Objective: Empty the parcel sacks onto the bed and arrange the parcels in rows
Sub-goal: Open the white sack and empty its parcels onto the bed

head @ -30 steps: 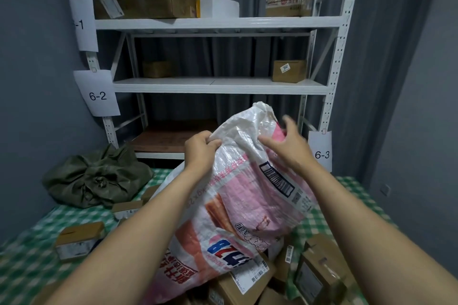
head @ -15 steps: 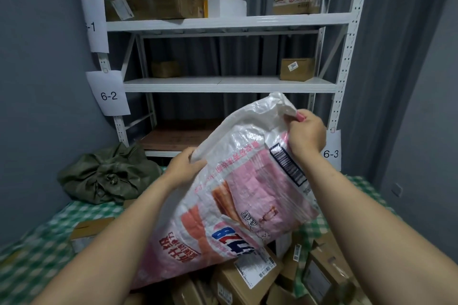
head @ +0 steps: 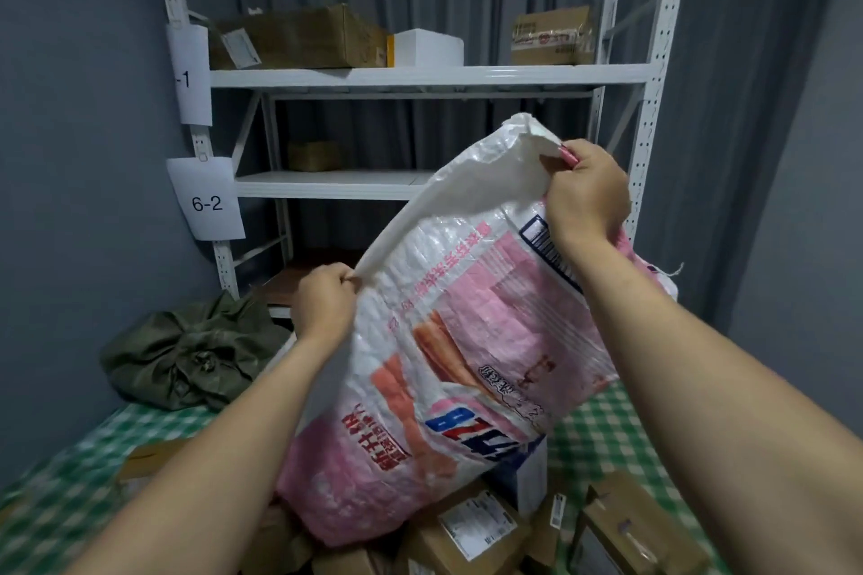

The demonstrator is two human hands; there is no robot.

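the sack [head: 448,341] hangs over the bed [head: 602,430], its low end above a heap of parcels [head: 471,528]. a tied bundle [head: 191,355] lies on the bed to the left. behind stands the shelf rack [head: 420,77] with boxes [head: 299,37] on top

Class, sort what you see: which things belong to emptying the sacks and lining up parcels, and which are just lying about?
In the job: pink sack, gripped by left hand and right hand; parcels; green sack; bed.
Lying about: shelf rack; boxes on it; paper labels.
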